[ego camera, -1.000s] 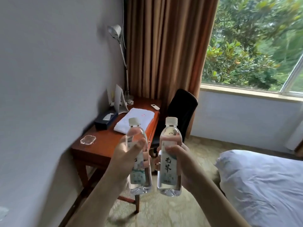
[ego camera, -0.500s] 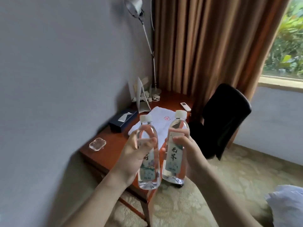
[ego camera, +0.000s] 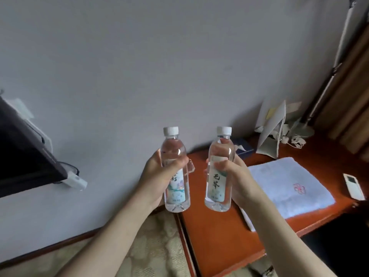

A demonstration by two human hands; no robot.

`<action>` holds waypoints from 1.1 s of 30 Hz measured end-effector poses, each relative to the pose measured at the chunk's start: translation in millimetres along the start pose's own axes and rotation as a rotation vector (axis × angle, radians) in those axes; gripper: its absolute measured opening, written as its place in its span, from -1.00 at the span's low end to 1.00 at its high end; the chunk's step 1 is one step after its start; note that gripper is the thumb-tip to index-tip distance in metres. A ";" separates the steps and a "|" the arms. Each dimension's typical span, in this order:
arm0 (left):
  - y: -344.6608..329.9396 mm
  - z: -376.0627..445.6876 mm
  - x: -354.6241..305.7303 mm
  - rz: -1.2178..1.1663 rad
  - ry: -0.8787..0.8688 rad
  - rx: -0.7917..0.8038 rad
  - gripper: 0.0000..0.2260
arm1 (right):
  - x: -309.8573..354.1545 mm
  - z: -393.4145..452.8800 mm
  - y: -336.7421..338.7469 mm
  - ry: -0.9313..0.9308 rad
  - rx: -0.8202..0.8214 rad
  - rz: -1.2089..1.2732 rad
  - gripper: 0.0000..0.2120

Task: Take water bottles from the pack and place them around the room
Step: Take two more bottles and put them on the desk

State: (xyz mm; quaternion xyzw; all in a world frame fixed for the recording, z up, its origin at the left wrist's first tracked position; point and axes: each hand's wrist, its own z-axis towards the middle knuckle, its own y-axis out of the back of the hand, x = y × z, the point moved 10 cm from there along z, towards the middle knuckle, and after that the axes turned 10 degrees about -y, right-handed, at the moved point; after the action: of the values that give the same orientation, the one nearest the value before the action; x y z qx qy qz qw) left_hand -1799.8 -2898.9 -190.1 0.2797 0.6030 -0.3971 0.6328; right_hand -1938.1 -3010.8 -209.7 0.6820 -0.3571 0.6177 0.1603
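I hold two clear water bottles upright in front of me, each with a white cap and a pale label. My left hand [ego camera: 158,177] grips the left bottle [ego camera: 175,184] around its middle, over the left end of the wooden desk [ego camera: 217,242]. My right hand [ego camera: 234,176] grips the right bottle [ego camera: 218,182] above the desk's top. The bottles stand a hand's width apart and do not touch. The pack is out of view.
On the desk lie a folded white towel [ego camera: 289,186], a white remote [ego camera: 353,185], a dark tissue box [ego camera: 242,147], a folded card stand [ego camera: 271,132] and a lamp base [ego camera: 303,130]. A black TV [ego camera: 24,152] hangs on the wall at left. Brown curtains are at right.
My view has swung left and closer to the desk; the window, chair and bed have left the frame and the TV has come in. Both hands still hold their bottles.
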 end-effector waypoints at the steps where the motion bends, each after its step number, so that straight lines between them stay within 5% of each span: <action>1: 4.4 11.9 3.4 -0.002 0.005 -0.025 -0.73 | 0.8 16.1 -3.0 -0.014 0.030 -0.017 -0.51; 12: -5.6 85.8 52.8 0.174 -0.079 -0.106 -0.72 | -4.6 122.2 20.5 -0.058 0.256 -0.222 -0.52; 21: 4.5 71.7 218.8 0.353 0.185 -0.333 -0.45 | -153.7 181.9 80.7 -0.324 0.404 -0.491 -0.49; 33: 21.6 77.1 352.1 0.471 0.317 -0.261 -0.39 | -276.7 233.7 111.6 -0.353 0.421 -0.543 -0.38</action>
State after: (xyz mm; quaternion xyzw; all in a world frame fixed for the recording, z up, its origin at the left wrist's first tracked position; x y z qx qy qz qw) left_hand -1755.0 -3009.9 -530.7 0.3866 0.6586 -0.1104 0.6361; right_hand -1839.4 -3162.4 -542.7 0.8657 -0.0509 0.4855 0.1107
